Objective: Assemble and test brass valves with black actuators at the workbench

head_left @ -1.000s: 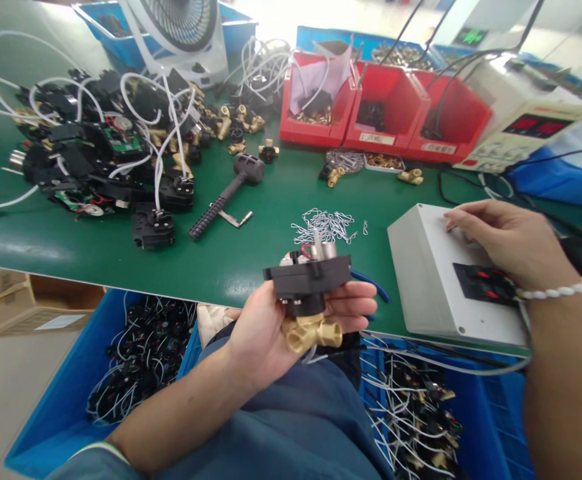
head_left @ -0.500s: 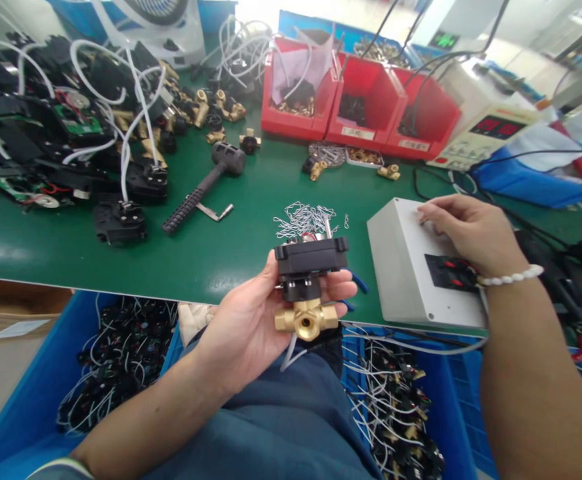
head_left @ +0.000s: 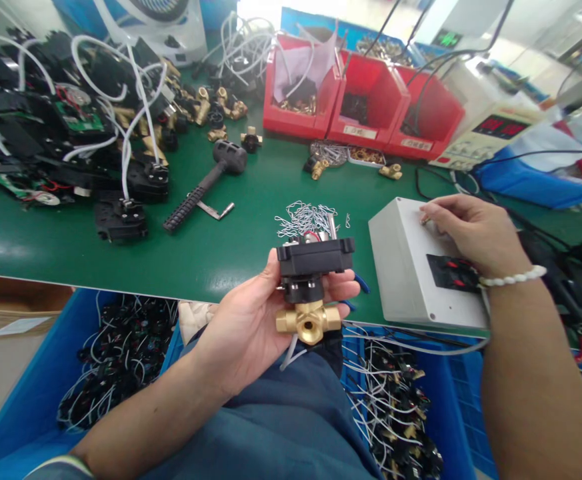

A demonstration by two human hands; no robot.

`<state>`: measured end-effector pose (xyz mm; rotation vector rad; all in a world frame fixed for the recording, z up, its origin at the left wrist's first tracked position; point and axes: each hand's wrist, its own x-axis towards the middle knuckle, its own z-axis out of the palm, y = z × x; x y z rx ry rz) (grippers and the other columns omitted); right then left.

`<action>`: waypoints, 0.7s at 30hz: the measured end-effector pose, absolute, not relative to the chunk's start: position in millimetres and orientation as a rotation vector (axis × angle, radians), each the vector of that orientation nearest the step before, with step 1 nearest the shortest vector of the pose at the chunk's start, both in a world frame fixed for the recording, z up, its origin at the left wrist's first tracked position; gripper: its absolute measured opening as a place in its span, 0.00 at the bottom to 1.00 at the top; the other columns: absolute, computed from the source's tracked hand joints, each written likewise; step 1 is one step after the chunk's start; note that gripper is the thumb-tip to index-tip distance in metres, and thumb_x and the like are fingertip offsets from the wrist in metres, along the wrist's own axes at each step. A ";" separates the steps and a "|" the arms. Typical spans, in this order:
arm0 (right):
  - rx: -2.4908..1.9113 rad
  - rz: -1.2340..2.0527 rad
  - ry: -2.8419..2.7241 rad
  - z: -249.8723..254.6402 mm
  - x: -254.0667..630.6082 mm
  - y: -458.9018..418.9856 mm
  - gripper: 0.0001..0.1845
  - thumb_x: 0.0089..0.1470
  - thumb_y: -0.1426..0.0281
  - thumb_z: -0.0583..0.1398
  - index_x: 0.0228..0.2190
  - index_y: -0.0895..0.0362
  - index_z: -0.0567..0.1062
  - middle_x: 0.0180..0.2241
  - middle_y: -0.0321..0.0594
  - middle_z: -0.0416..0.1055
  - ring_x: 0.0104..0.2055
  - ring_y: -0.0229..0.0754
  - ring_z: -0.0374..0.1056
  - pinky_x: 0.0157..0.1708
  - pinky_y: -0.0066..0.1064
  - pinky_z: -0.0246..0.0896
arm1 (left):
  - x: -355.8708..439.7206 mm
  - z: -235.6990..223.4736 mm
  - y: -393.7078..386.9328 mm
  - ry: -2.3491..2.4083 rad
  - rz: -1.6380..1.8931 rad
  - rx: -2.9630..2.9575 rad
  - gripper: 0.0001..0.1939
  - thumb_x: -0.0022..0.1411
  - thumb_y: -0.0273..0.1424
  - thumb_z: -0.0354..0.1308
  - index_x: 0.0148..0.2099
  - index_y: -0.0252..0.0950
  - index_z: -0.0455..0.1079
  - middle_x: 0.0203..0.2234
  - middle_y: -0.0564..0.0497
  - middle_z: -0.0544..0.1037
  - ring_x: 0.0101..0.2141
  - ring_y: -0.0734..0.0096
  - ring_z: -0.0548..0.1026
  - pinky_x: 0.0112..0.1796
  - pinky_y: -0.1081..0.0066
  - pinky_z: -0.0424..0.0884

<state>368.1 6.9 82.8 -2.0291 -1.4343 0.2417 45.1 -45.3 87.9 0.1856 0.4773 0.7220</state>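
Observation:
My left hand (head_left: 251,313) is wrapped round a motorized brass valve (head_left: 311,320). The valve's black actuator housing is uppermost, its brass ports face me, and a white cable hangs below. On the right, my right hand (head_left: 475,230) pinches a small metal toggle switch (head_left: 425,219) on top of the grey control box (head_left: 401,267). A black connector with red marks (head_left: 453,272) sits on the box's face beside my wrist. Just behind the valve lies a heap of wire clips (head_left: 303,217) on the green bench.
A black rubber mallet (head_left: 205,183) and a small crank-shaped tool (head_left: 218,212) lie left of centre. Valve assemblies (head_left: 31,133) crowd the left. Red bins (head_left: 365,133) and a power supply (head_left: 491,133) stand behind. Blue crates (head_left: 85,320) sit below the bench edge.
The valve in my left hand has tilted slightly and its actuator shifted a little to the right. My right hand stays at the switch. The view has moved slightly.

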 end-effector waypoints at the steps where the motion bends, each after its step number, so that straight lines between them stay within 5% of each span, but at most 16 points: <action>1: -2.012 0.186 -1.410 83.5 368.8 7.1 0.09 0.55 0.69 0.63 0.33 0.63 0.79 0.27 0.39 0.74 0.23 0.29 0.59 0.28 0.24 0.56 | 44.6 85.7 -44.6 0.473 0.752 0.216 0.21 0.75 0.33 0.44 0.45 0.28 0.77 0.40 0.42 0.84 0.41 0.65 0.83 0.42 0.69 0.81; 4: -1.886 -0.145 -1.357 96.1 365.6 -0.5 0.13 0.59 0.69 0.60 0.41 0.67 0.78 0.33 0.47 0.76 0.29 0.31 0.65 0.36 0.27 0.61 | 42.7 77.8 -40.3 0.478 0.859 0.306 0.10 0.70 0.30 0.54 0.47 0.33 0.75 0.41 0.46 0.83 0.40 0.65 0.83 0.40 0.68 0.81; 7: -1.726 -0.285 -1.498 116.9 342.1 -28.2 0.15 0.61 0.66 0.60 0.41 0.65 0.78 0.35 0.48 0.77 0.32 0.33 0.69 0.39 0.29 0.64 | 40.4 70.9 -35.2 0.512 0.919 0.377 0.10 0.66 0.28 0.59 0.48 0.32 0.74 0.39 0.47 0.83 0.35 0.70 0.82 0.38 0.72 0.80; 11: -1.469 0.396 -2.237 105.3 285.8 -83.2 0.09 0.63 0.63 0.59 0.38 0.54 0.77 0.34 0.37 0.78 0.34 0.34 0.73 0.36 0.25 0.69 | 37.0 67.6 -33.7 0.619 0.991 0.459 0.13 0.61 0.30 0.63 0.48 0.31 0.75 0.38 0.47 0.82 0.35 0.71 0.80 0.38 0.74 0.78; 13: -1.479 0.726 -2.529 70.9 264.5 -107.2 0.14 0.62 0.63 0.60 0.47 0.55 0.76 0.46 0.43 0.77 0.46 0.40 0.75 0.45 0.31 0.72 | 35.6 67.7 -34.9 0.660 1.020 0.494 0.14 0.61 0.32 0.63 0.49 0.31 0.75 0.39 0.46 0.81 0.36 0.69 0.80 0.40 0.72 0.78; 15: -1.712 0.746 -2.678 26.7 255.6 -124.8 0.21 0.57 0.67 0.64 0.52 0.60 0.74 0.51 0.52 0.75 0.52 0.49 0.73 0.51 0.40 0.71 | 34.6 68.2 -36.2 0.674 1.027 0.516 0.15 0.62 0.33 0.64 0.49 0.32 0.75 0.41 0.46 0.81 0.38 0.68 0.80 0.41 0.70 0.78; 18: -1.857 0.702 -2.671 -29.4 260.9 -138.5 0.18 0.57 0.74 0.62 0.49 0.66 0.76 0.47 0.61 0.75 0.48 0.56 0.75 0.49 0.48 0.71 | 34.5 70.3 -35.4 0.688 1.039 0.515 0.16 0.61 0.34 0.65 0.50 0.34 0.76 0.44 0.47 0.81 0.37 0.69 0.80 0.40 0.71 0.79; 21: -1.802 0.729 -2.644 -55.0 271.5 -143.3 0.14 0.62 0.75 0.55 0.46 0.64 0.77 0.42 0.55 0.78 0.44 0.49 0.76 0.45 0.40 0.72 | 32.1 75.0 -30.3 0.708 1.073 0.490 0.14 0.62 0.32 0.63 0.49 0.34 0.76 0.45 0.48 0.81 0.37 0.71 0.80 0.40 0.73 0.79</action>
